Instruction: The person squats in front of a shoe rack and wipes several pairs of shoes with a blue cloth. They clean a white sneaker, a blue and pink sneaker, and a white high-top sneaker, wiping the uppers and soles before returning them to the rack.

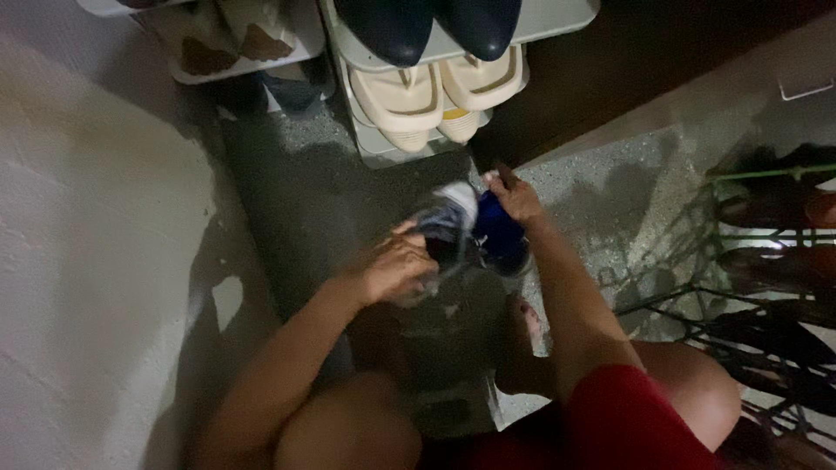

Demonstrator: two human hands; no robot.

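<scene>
The person crouches over a speckled grey floor [348, 200], knees bare at the near edge and a red garment [627, 418] over the right thigh. Both hands meet near the middle of the scene around a pair of dark blue sneakers with pale toe caps. The left hand [394, 265] is curled around the left sneaker [444, 228], fingers wrapped over its near side so that the shoe is lifted and tilted, its white toe pointing far and to the right. The right hand [515, 198] is closed on the right sneaker [501, 239], fingers bent over its far upper edge, with the blue body of the shoe hanging below the palm; the two sneakers touch or nearly touch each other. Just beyond the hands stands a pale shoe rack [383, 144] holding cream slip-on shoes [427, 100] on a lower shelf and dark navy shoes [427, 26] on the shelf above. At the far left another shelf carries tan and white shoes [231, 35]. On the right, a dark wire rack [766, 261] holds dark footwear, blurred. A rough white wall [87, 261] fills the left side.
</scene>
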